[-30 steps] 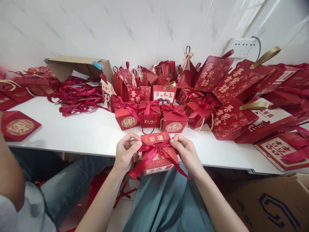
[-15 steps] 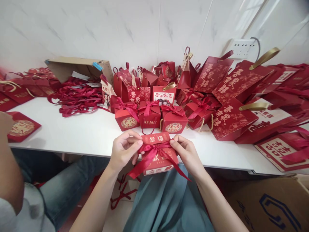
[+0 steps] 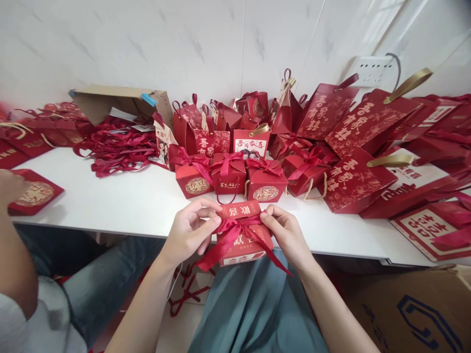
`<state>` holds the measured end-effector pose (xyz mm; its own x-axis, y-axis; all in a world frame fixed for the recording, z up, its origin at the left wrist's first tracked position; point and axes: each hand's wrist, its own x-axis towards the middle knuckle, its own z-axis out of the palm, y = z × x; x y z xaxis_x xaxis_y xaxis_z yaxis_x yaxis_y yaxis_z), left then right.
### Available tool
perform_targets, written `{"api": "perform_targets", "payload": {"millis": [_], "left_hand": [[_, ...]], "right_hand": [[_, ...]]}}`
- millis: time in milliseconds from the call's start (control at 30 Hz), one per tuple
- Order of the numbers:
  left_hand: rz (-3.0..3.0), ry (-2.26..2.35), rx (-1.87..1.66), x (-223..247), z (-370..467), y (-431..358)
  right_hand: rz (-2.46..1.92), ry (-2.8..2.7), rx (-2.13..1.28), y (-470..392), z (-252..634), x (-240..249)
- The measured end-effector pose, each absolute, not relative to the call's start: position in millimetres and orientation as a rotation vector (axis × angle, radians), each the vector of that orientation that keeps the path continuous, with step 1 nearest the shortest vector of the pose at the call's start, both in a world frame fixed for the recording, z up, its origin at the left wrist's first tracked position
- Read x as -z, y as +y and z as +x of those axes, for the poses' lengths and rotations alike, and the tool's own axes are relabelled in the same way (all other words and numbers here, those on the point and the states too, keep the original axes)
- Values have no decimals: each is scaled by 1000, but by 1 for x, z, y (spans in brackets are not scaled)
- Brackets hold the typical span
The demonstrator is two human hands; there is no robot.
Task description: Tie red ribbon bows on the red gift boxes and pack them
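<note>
A red gift box (image 3: 241, 251) with gold lettering rests at the table's front edge, above my lap. Around it runs a crimson satin ribbon (image 3: 224, 250), tied in a bow at the top, its two tails hanging over the front. My left hand (image 3: 193, 228) pinches the left loop of the ribbon between thumb and fingers. On the other side my right hand (image 3: 281, 228) pinches the ribbon at the box's upper right edge. Just behind stand several finished-looking red boxes with bows, such as one with a round gold emblem (image 3: 267, 181).
A heap of loose crimson ribbons (image 3: 121, 147) spills from a cardboard box (image 3: 117, 100) at the back left. Red gift bags (image 3: 360, 122) crowd the right. A co-worker's arm (image 3: 16, 235) reaches to a red box (image 3: 44, 196) at left. A large carton (image 3: 412, 309) stands lower right.
My hands and the bow have barely moved. At left, the co-worker's hand has come into view beside the red box there.
</note>
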<state>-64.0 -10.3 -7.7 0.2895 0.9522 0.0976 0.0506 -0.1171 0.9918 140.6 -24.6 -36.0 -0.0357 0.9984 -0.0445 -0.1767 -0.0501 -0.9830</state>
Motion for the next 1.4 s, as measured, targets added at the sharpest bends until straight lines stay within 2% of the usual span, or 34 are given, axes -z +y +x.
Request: {"api": "perform_targets", "payload": {"millis": [233,367,533,633,1000,1400], "left_hand": [[1724,1123,-1259,13,-58,-17],[1572,1165,-1302,11,-59,-18],[1499,1332,-995,6,-64,-15],[1504,1298,-931,6,-60,-15],[1338,1397,-1270,15,-40,-40],[1271,1368,-1374,32,-35,-33]], "right_hand": [[-1095,-1086,-1347,-25,139,37],[-1100,-1091,-1336,-25,139,38],[-1097,-1105,-1324,-25,139,37],[-1097,-1097,-1329,-26,139,36],[-1129,-1160,-1213,-32,136,30],[-1072,-1220,-1183,-30,146,44]]}}
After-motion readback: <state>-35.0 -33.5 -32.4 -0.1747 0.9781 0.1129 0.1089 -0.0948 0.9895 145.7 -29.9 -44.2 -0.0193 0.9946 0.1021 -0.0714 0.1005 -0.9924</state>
